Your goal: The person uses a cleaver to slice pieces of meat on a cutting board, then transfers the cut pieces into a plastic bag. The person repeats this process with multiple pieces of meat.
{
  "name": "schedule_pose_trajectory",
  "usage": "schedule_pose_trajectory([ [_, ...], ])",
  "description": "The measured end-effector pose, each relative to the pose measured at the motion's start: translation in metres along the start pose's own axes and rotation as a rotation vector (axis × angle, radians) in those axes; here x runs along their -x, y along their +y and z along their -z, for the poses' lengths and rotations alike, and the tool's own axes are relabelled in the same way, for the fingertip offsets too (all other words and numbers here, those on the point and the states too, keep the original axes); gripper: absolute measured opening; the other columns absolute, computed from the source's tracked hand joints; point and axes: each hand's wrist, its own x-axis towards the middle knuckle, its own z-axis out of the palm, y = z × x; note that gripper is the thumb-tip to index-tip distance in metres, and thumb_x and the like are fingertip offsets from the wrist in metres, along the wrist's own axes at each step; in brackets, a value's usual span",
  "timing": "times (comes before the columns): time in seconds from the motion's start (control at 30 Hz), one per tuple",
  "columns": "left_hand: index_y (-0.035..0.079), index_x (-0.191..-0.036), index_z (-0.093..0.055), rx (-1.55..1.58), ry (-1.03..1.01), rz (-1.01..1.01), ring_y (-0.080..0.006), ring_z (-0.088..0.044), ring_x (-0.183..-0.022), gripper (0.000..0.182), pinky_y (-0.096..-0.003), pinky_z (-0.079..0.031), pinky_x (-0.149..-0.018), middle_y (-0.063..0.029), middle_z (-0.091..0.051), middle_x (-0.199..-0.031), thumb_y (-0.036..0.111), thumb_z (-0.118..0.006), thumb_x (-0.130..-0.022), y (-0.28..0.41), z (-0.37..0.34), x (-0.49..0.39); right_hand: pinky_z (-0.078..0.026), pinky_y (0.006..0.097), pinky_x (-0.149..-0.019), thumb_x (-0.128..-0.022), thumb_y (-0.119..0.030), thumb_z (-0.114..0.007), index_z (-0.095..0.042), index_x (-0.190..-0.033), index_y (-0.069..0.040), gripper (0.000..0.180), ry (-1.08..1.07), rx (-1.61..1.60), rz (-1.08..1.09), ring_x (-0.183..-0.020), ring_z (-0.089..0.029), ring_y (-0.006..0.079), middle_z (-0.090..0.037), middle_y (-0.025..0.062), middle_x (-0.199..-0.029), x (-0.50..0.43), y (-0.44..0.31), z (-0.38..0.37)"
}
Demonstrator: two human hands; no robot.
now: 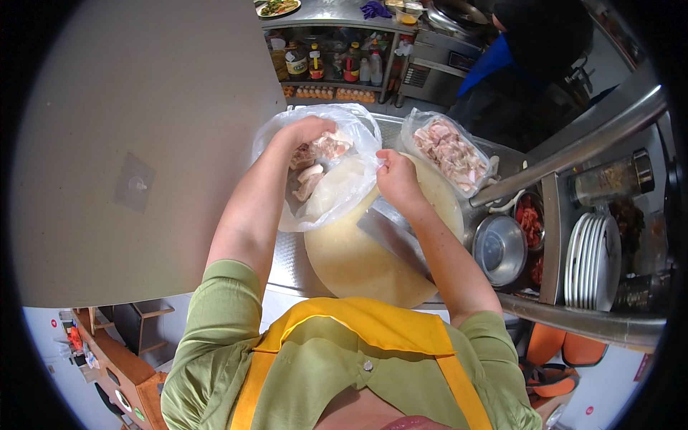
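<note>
A clear plastic bag (pixel 341 199) with pieces of raw meat (pixel 308 183) inside lies partly over a large round chopping board (pixel 344 252). My left hand (pixel 310 130) reaches into the bag from the left, against a pale piece of meat (pixel 332 144); its fingertips are mostly hidden. At the bag's right side my right hand (pixel 398 176) pinches the gathered rim between thumb and fingers. A broad cleaver blade (pixel 392 231) rests flat on the board, partly under my right forearm. Beyond the board, a plastic-lined container (pixel 424 119) holds sliced raw meat (pixel 450 150).
A metal bowl (pixel 500 250) and a bowl of red pieces (pixel 529 220) stand at right, near stacked plates (pixel 591 263) on a steel shelf. A large pale panel (pixel 134 134) borders the left. Another person (pixel 527 70) stands by the stove beyond the metal worktop (pixel 290 263).
</note>
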Motion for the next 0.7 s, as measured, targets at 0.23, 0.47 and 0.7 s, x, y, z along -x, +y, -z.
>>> schedule_pose_trajectory([
  [0.23,0.003,-0.125,-0.072,-0.266,0.028,-0.102,-0.0257,-0.069,-0.104,0.047,-0.0365,-0.051,-0.096,-0.0146,-0.074,-0.118,0.024,-0.075,-0.083,-0.012,-0.021,0.002,-0.053,0.0445,-0.094,-0.091,-0.006,-0.056,-0.068,-0.117,0.002,0.029,0.058,0.014,0.007,-0.104,-0.069,0.0395,-0.072,0.0251,-0.108,0.014,0.005,0.006],
  [0.47,0.007,-0.119,-0.075,-0.305,0.115,-0.074,-0.0303,-0.071,-0.102,0.036,-0.0381,-0.053,-0.094,-0.0177,-0.075,-0.114,0.023,-0.071,-0.087,-0.014,-0.016,0.01,-0.055,0.0446,-0.086,-0.09,-0.006,-0.058,-0.068,-0.115,0.002,0.028,0.087,0.049,-0.027,-0.094,-0.071,0.0362,-0.073,0.0233,-0.098,0.041,0.014,0.03],
  [0.7,0.007,-0.107,-0.078,-0.264,0.197,-0.102,-0.0353,-0.07,-0.106,0.027,-0.0414,-0.053,-0.095,-0.0201,-0.074,-0.112,0.016,-0.061,-0.088,-0.013,-0.021,0.015,-0.056,0.0421,-0.077,-0.089,-0.006,-0.06,-0.07,-0.113,0.001,0.027,0.129,0.052,0.05,-0.081,-0.071,0.0339,-0.073,0.0199,-0.093,0.086,0.022,0.031],
])
